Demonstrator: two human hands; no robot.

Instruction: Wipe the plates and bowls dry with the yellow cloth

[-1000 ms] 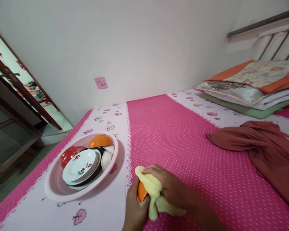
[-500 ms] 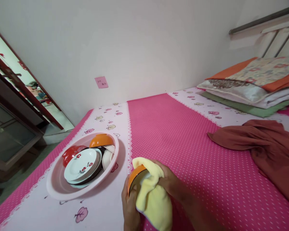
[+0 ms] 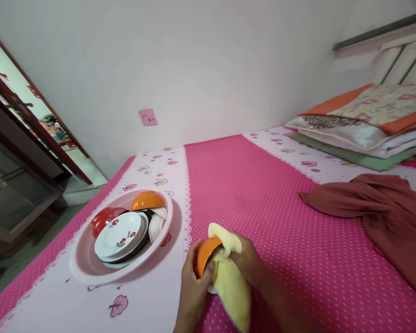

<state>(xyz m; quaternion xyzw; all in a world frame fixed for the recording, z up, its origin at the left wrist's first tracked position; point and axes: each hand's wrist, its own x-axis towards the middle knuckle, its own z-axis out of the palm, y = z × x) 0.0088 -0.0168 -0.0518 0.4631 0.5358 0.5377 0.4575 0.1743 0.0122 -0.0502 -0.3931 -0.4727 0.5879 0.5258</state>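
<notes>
An orange bowl is tilted on its side in front of me, low over the pink bedspread. My left hand grips its left side, thumb over the rim. On the other side, my right hand is closed on a yellow cloth and presses it over the bowl's upper right edge. The cloth's lower end hangs down below the bowl. Most of the bowl's inside is covered by the cloth and my fingers.
Left of my hands a pink basin holds stacked flowered plates, another orange bowl and a red dish. At right lie a brown-red garment and a pile of cushions. The wall stands behind.
Both hands have shifted slightly right with the bowl, and the bowl has turned so that more of its outer side shows. The cloth has moved along its rim.
</notes>
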